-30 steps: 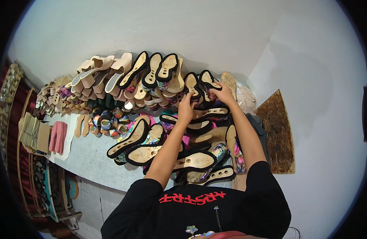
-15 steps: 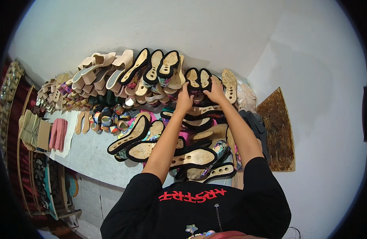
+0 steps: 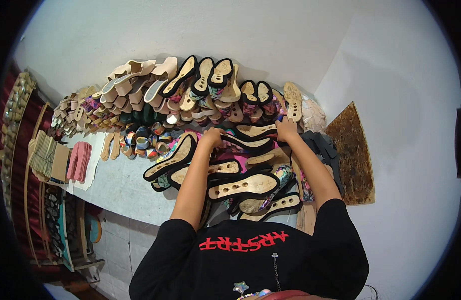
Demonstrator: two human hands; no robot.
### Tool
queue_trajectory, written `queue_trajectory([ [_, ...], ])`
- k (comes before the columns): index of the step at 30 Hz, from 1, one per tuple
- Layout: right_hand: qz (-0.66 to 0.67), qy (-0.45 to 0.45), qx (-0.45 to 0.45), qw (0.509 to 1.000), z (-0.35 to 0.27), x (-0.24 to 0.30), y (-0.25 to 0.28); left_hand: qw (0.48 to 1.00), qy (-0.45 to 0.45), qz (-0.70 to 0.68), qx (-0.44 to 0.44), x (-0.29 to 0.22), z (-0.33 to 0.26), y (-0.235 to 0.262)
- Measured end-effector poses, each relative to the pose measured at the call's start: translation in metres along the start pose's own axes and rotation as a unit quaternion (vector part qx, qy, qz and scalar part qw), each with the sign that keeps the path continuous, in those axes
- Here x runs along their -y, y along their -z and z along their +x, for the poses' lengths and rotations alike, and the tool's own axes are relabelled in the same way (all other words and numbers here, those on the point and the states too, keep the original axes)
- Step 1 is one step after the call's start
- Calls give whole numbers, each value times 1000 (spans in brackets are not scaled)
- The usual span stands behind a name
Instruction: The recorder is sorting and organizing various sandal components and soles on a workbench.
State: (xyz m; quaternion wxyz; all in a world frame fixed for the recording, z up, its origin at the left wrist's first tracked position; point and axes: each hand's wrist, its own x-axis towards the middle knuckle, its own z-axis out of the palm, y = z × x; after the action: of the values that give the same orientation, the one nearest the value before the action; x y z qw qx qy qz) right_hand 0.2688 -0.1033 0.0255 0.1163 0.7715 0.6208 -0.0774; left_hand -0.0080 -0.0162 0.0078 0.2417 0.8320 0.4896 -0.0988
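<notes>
Head view, left hand [image 3: 212, 136]: fingers bent at the left end of a long tan, black-edged shoe sole [image 3: 248, 142]; pinching or not, cannot tell.
Right hand [image 3: 286, 130]: at the right end of a tan, black-edged upper sole [image 3: 255, 131]; fingers partly hidden, grip cannot be told.
Soles: amid piled shoes on the grey counter [image 3: 121, 192].

Along the back of the table [image 3: 125, 197], piled shoes [image 3: 163, 82] run left to right beside the wall [image 3: 230, 32]; in front of them, between the left hand [image 3: 212, 137] and the right hand [image 3: 286, 129], two wedge shoes [image 3: 255, 130] lie one before the other. Nearer the person, other wedges [image 3: 243, 186] spread over the table's right part. At its left end an insole stack [image 3: 79, 161] lies just right of a box [image 3: 60, 164], and a board [image 3: 351, 155] is beyond the right end.
</notes>
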Motion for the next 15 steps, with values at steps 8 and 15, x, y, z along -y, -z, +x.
queue_trajectory([
  [8,-29,-52,-146,988,8,-3,-33,991,-19,-70,-116,10,8,-24],
  [15,-77,34,-128,988,-20,-5,12,996,8,-75,-47,11,-1,-3],
])
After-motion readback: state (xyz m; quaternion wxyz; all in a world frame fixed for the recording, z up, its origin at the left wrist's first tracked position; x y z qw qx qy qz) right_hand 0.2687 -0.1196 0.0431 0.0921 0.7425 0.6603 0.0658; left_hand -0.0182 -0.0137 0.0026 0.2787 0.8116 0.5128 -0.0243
